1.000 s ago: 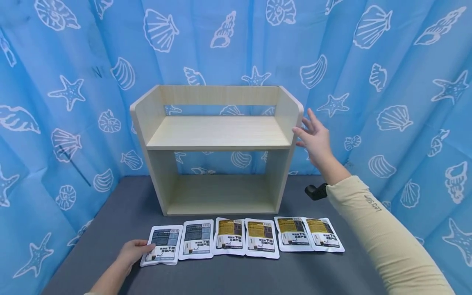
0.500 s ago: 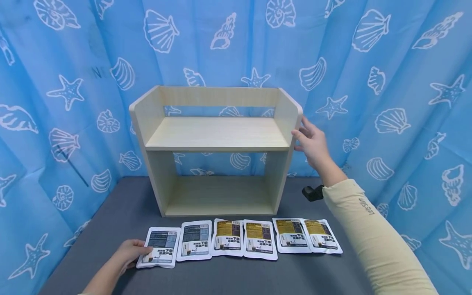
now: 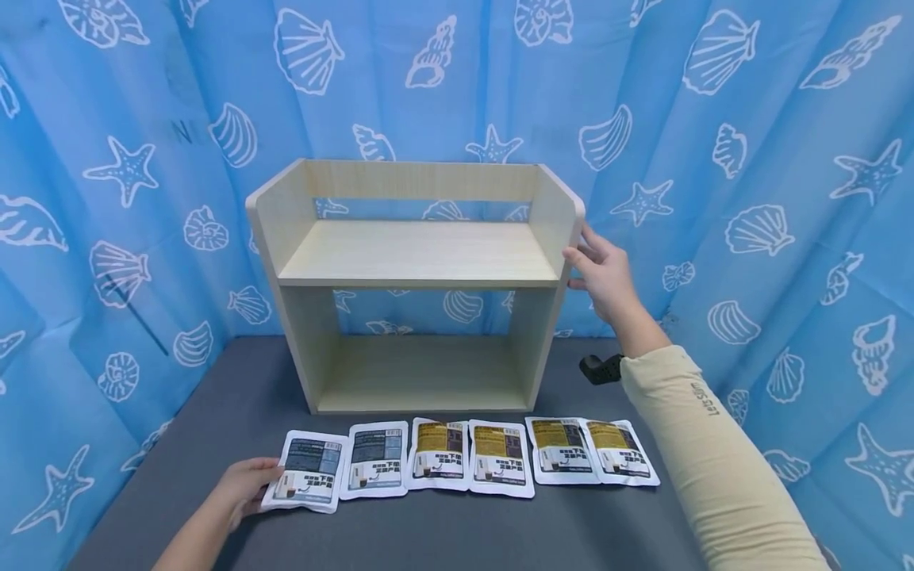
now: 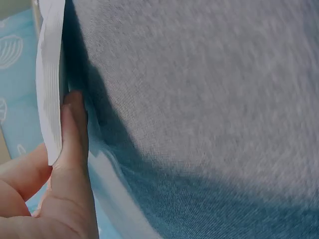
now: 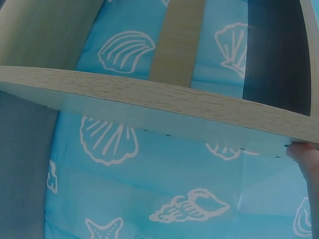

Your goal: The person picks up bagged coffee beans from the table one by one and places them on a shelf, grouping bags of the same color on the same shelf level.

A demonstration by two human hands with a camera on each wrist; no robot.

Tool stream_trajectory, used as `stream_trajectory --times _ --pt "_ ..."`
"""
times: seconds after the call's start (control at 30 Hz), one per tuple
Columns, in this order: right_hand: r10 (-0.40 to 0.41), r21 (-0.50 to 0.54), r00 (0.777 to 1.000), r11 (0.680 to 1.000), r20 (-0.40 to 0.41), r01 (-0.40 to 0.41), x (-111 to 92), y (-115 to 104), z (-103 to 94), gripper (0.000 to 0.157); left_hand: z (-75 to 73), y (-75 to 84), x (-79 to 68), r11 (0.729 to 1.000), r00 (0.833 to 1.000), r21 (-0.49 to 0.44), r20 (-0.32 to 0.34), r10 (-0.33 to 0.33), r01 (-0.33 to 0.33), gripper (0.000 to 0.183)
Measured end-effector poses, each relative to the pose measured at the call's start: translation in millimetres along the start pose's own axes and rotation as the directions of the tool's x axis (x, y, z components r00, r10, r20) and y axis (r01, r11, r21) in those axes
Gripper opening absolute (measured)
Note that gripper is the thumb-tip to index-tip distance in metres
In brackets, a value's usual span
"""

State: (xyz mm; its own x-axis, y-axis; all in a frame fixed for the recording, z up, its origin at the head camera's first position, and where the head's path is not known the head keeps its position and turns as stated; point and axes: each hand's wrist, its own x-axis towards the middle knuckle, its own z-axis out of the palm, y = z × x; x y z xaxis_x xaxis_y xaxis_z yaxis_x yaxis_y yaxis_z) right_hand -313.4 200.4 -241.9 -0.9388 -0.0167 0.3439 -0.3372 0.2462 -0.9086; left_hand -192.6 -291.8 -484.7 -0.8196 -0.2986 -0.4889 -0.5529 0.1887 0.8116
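My left hand (image 3: 250,484) pinches the left edge of the leftmost white pouch (image 3: 305,472), which has a dark blue-grey label. In the left wrist view the pouch (image 4: 50,84) shows edge-on, thumb on one face and fingers against the other. Beside it lies a second blue-grey pouch (image 3: 374,460); several pouches with golden-brown labels, among them a middle one (image 3: 501,460), continue the row. My right hand (image 3: 605,274) touches the upper right side of a pale wooden two-tier shelf (image 3: 421,250), its thumb at the front edge. The right wrist view shows a fingertip (image 5: 301,149) against the panel (image 5: 164,102).
The shelf stands on a grey cloth-covered table (image 3: 428,539), just behind the pouch row. A blue curtain (image 3: 428,79) with white shell and starfish prints hangs behind and at both sides. A black strap piece (image 3: 600,369) sticks out at the right wrist.
My right hand has closed in from beside the shelf onto its right side panel. My left hand keeps hold of the leftmost pouch, which has shifted slightly to the left with its edge raised.
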Motion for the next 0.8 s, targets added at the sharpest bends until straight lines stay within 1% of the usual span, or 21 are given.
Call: stream_trajectory --times 0.1,0.4,0.53,0.6,0.63,0.8 --pt "-0.004 -0.004 1.000 1.000 0.002 0.004 -0.3 0.3 0.6 0.062 -1.2 1.0 -5.5 1.000 1.000 -0.021 -0.001 -0.005 0.005 0.046" --pt "-0.010 -0.002 1.000 1.000 -0.003 0.010 -1.0 0.7 -0.5 0.061 -3.7 8.5 -20.8 0.993 1.000 -0.113 0.002 0.021 -0.020 0.048" --pt "-0.006 -0.003 1.000 1.000 -0.004 0.006 -1.4 1.4 -0.1 0.061 -5.6 11.4 -25.4 0.986 0.999 -0.166 0.019 0.033 -0.030 0.047" --pt "-0.008 -0.004 1.000 1.000 -0.004 0.008 -1.5 1.7 0.2 0.061 -5.9 13.6 -27.8 0.981 0.999 -0.193 0.017 0.031 -0.027 0.049" --pt "-0.011 -0.006 1.000 1.000 -0.004 0.011 -1.5 1.7 0.4 0.060 -6.4 14.5 -28.9 0.978 0.999 -0.208 0.028 0.036 -0.030 0.049" --pt "-0.017 -0.012 1.000 1.000 -0.002 0.017 -1.2 0.9 1.1 0.060 -7.4 18.9 -35.4 0.968 0.998 -0.247 0.040 0.056 -0.044 0.051"
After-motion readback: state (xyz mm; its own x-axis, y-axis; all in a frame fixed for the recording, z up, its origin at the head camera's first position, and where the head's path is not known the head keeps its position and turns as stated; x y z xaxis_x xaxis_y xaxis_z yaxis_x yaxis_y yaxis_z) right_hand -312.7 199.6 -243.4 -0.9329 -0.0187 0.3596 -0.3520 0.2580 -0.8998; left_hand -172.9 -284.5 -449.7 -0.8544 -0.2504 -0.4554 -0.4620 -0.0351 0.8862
